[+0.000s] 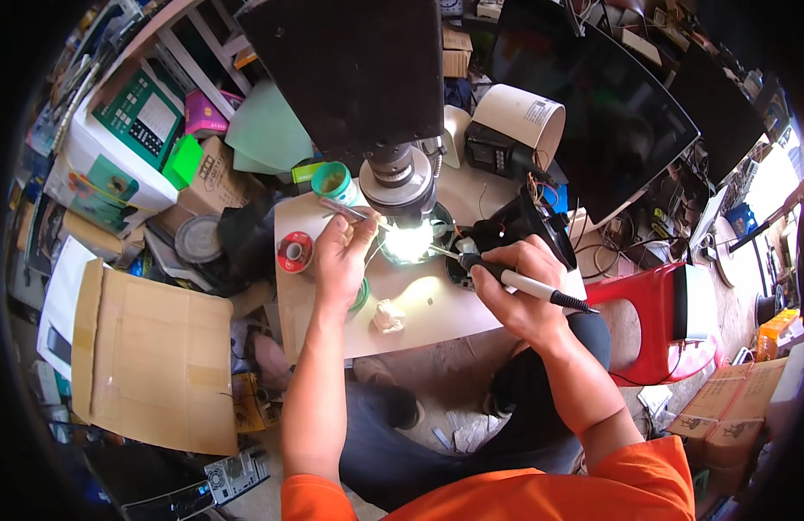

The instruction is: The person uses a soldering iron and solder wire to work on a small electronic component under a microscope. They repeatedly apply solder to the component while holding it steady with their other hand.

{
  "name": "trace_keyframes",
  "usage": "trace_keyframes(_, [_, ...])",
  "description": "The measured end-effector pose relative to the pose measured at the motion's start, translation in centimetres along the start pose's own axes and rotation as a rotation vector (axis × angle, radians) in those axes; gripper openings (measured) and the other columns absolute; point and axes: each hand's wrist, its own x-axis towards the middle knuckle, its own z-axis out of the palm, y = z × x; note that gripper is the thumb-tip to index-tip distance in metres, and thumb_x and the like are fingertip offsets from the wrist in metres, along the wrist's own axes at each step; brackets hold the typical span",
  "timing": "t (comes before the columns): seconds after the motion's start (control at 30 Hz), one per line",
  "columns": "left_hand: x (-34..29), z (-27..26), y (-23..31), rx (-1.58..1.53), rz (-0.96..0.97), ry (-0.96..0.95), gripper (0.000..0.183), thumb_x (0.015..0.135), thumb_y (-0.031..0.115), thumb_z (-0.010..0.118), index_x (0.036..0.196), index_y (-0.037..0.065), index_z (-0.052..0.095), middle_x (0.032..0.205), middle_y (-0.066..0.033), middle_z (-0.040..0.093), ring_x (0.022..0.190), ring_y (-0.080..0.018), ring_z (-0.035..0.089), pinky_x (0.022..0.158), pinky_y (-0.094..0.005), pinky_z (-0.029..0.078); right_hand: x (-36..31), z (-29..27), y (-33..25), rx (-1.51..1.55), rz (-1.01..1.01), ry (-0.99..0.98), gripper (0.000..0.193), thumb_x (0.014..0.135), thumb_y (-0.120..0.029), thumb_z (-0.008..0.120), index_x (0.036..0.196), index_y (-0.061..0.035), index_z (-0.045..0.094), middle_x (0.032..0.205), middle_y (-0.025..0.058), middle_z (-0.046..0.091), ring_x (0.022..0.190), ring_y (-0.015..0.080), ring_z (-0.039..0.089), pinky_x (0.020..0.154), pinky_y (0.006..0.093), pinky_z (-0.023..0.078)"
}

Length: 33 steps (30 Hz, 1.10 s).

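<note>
My right hand [530, 300] grips a soldering iron [541, 288] with a white and black handle, its thin tip pointing left into the bright light. Between the fingers of my left hand [339, 260] is a slim metal tool that looks like tweezers [343, 209]. A glaring lit workpiece [409, 241] lies beneath the microscope [398, 178]; glare hides its details, and I cannot tell whether the iron touches it. By my left hand are a red spool [295, 252], probably solder wire, and a teal round tub [332, 181]. A crumpled white wad [389, 317] sits on the pale tabletop [454, 317].
The microscope's large black body [345, 69] overhangs the table. Black electronic parts with loose wires [506, 221] crowd its right side. A large dark screen [593, 113] leans behind. A red stool [632, 321] stands right; a cardboard box [163, 352] stands left.
</note>
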Motion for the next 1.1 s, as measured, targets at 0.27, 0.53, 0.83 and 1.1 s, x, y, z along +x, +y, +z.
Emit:
trace_keyframes(0.27, [0.0, 0.2, 0.2, -0.007, -0.005, 0.020, 0.012, 0.104, 0.007, 0.062, 0.114, 0.000, 0.065, 0.106, -0.0036, 0.069, 0.100, -0.0109, 0.062, 0.092, -0.0269, 0.048, 0.1, 0.5, 0.4, 0.003, -0.071, -0.035, 0.019, 0.071, -0.006, 0.083, 0.084, -0.0041, 0.069, 0.077, 0.0079, 0.069, 0.064, 0.0261, 0.057, 0.060, 0.0362, 0.049])
trace_keyframes(0.53, [0.1, 0.3, 0.2, -0.012, 0.009, 0.008, 0.012, 0.103, 0.007, 0.063, 0.113, 0.000, 0.066, 0.104, -0.0022, 0.069, 0.098, -0.0101, 0.062, 0.090, -0.0260, 0.048, 0.4, 0.5, 0.8, -0.013, -0.183, -0.060, 0.020, 0.071, -0.004, 0.083, 0.087, -0.0045, 0.070, 0.081, 0.0066, 0.069, 0.064, 0.0252, 0.056, 0.059, 0.0358, 0.047])
trace_keyframes(0.83, [-0.1, 0.2, 0.1, -0.029, -0.015, -0.011, 0.013, 0.103, 0.009, 0.064, 0.113, 0.001, 0.066, 0.103, -0.0010, 0.069, 0.096, -0.0091, 0.061, 0.088, -0.0251, 0.047, 0.2, 0.5, 0.8, -0.015, -0.195, -0.058, 0.018, 0.070, -0.003, 0.083, 0.084, -0.0058, 0.071, 0.082, 0.0051, 0.070, 0.062, 0.0243, 0.056, 0.059, 0.0356, 0.046])
trace_keyframes(1.1, [-0.2, -0.1, -0.5, 0.141, -0.111, 0.064, 0.011, 0.100, 0.009, 0.067, 0.105, 0.000, 0.067, 0.095, -0.0007, 0.070, 0.087, -0.0076, 0.062, 0.080, -0.0253, 0.049, 0.0, 0.5, 0.9, -0.011, -0.118, -0.068, 0.019, 0.072, -0.010, 0.086, 0.084, -0.0054, 0.071, 0.079, 0.0086, 0.070, 0.065, 0.0289, 0.063, 0.064, 0.0388, 0.050])
